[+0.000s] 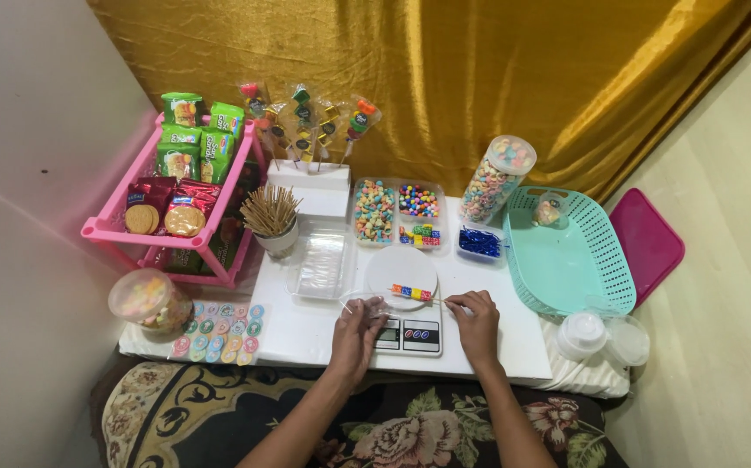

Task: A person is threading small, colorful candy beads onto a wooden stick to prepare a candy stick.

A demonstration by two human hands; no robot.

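Wooden and thin, the skewer [414,294] is pinched at both ends: the right hand [477,322] closes thumb and forefinger on its right tip, and the left hand [357,329] grips the left end, where a clear wrapper [360,302] seems to sit around the stick. It lies level above the round white plate of the kitchen scale [403,299] near the white table's [306,329] front edge, its long axis running left to right. A short row of coloured candies [412,293] already fills its middle, so threading looks done or nearly so, and bagging appears to be what is left. Behind, compartment trays of sweets [397,212] and a cup of bare skewers [271,215] sit mid-table. Finished wrapped skewers [306,117] stand at the back edge, and the teal basket [566,260] at the right edge holds one small wrapped item.
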